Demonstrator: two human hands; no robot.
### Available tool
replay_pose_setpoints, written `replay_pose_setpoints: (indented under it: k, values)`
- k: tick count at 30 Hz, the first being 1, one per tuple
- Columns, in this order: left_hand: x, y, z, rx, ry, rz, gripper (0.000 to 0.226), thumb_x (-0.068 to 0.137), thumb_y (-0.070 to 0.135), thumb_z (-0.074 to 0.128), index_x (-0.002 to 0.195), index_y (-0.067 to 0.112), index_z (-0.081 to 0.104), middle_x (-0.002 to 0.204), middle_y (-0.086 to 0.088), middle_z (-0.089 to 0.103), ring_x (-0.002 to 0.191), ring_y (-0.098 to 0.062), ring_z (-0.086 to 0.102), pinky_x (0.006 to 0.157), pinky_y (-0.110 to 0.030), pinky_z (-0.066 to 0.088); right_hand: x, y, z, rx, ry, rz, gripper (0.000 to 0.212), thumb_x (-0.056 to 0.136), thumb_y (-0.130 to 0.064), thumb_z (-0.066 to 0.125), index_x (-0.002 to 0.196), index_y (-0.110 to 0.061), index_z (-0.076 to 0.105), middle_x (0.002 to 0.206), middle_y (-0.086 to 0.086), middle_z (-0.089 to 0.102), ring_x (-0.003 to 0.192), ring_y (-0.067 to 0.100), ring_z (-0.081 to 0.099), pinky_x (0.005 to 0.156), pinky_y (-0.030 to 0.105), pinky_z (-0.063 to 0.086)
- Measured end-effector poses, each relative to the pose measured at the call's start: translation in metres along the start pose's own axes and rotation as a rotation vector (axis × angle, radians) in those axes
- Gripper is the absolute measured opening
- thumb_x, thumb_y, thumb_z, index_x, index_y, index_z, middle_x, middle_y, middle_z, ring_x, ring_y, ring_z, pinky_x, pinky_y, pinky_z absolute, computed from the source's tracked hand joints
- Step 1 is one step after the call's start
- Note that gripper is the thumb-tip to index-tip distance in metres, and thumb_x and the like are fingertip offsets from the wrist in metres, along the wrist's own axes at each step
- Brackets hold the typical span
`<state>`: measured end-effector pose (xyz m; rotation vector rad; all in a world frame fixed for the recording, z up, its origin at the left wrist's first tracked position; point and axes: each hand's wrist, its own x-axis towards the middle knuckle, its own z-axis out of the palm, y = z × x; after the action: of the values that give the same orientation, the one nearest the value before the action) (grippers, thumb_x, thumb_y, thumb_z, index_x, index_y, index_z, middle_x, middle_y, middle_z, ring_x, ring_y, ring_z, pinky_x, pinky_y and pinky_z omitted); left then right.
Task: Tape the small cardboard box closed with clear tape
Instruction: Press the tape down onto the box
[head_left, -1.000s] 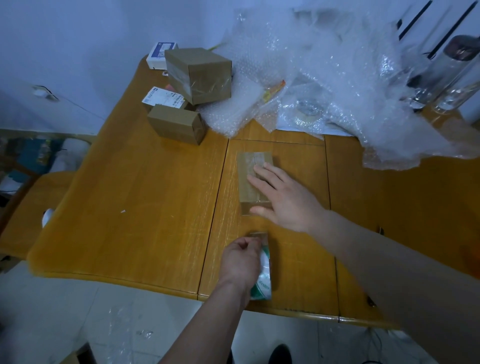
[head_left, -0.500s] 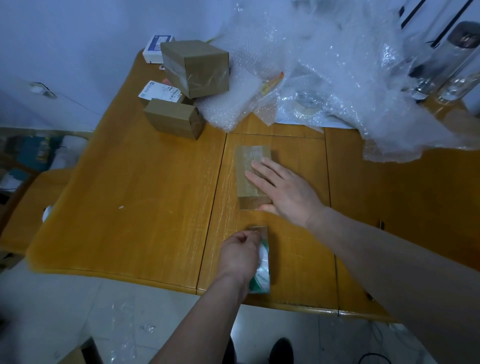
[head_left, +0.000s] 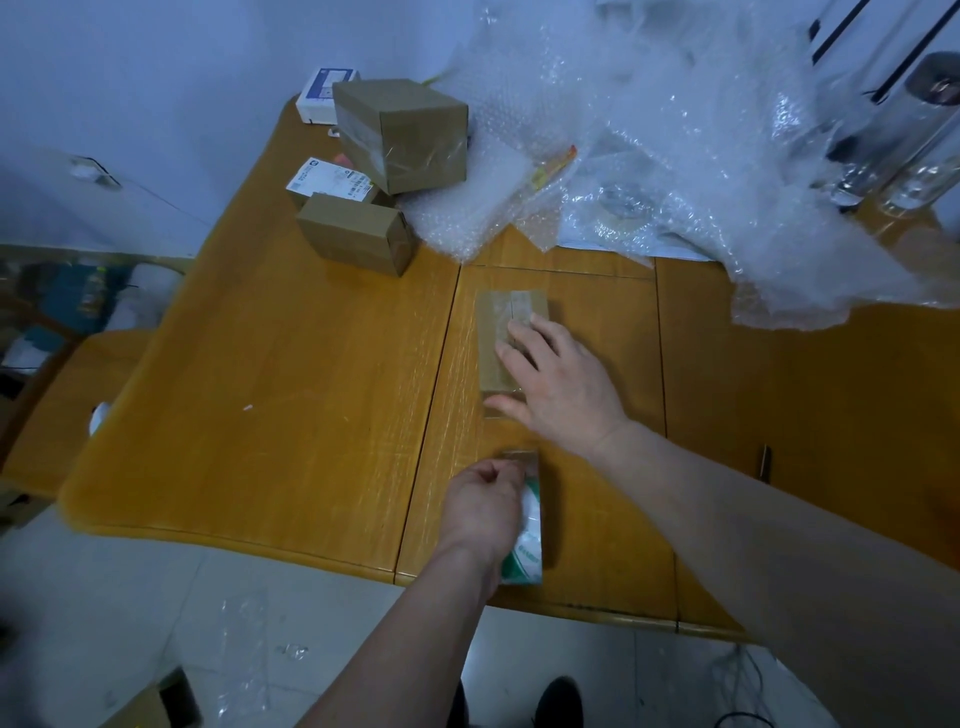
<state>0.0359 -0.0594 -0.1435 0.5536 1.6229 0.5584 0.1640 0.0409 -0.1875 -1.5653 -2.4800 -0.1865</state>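
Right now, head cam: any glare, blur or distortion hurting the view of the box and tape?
Head view: dim, bluish light; wide-angle bend curves the table edges. Glare on the bubble wrap, not on the small box. Right hand covers the box's near end; left hand hides most of the tape roll. Slight softness, no strong motion blur.

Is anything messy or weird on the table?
Yes. A big heap of bubble wrap sprawls over the table's far side, burying things. Bits of clear plastic also litter the floor.
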Motion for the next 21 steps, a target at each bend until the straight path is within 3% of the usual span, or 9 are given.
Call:
replay_pose_setpoints:
  k: [6,9,12,15,21]
  values:
    - [-0.001,-0.002,-0.002,-0.006,0.013,0.008,0.018,0.099,0.031,0.059,0.099,0.019,0.073,0.084,-0.007,0.074,0.064,-0.02,0.065,0.059,-0.03,0.05,0.0,0.001,-0.001,-0.019,-0.125,-0.042,0.091,0.079,-0.066,0.067,0.145,-0.005,0.049,0.151,0.018,0.049,0.142,0.039,0.039,0.117,0.049,0.038]
    - [-0.002,-0.002,-0.002,0.011,0.011,0.005,0.019,0.099,0.033,0.059,0.099,0.02,0.072,0.09,-0.01,0.075,0.07,-0.023,0.066,0.063,-0.033,0.052,-0.002,0.013,-0.01,0.122,-0.129,-0.047,0.083,0.09,-0.069,0.047,0.15,-0.011,0.046,0.157,0.011,0.043,0.148,0.032,0.032,0.118,0.047,0.035]
    - [-0.003,-0.002,-0.001,0.013,0.014,0.01,0.019,0.099,0.034,0.059,0.101,0.02,0.072,0.098,-0.012,0.076,0.077,-0.025,0.068,0.066,-0.034,0.052,-0.002,0.028,-0.011,0.119,-0.146,-0.112,0.07,0.099,-0.059,0.033,0.154,-0.016,0.04,0.161,0.007,0.039,0.15,0.03,0.029,0.115,0.049,0.041]
    - [-0.003,-0.001,0.0,0.041,0.014,0.025,0.019,0.099,0.033,0.059,0.098,0.02,0.073,0.096,-0.011,0.075,0.077,-0.024,0.067,0.067,-0.034,0.053,-0.003,0.033,-0.001,0.06,-0.13,-0.159,0.07,0.097,-0.056,0.044,0.153,-0.014,0.04,0.159,0.011,0.042,0.147,0.033,0.035,0.11,0.051,0.047]
    - [-0.003,0.0,0.001,0.051,0.02,0.027,0.02,0.1,0.032,0.058,0.099,0.019,0.073,0.092,-0.008,0.075,0.074,-0.02,0.066,0.064,-0.031,0.05,-0.006,0.03,0.002,0.002,-0.127,-0.152,0.088,0.083,-0.056,0.071,0.154,-0.014,0.039,0.159,0.011,0.041,0.147,0.034,0.035,0.117,0.048,0.04]
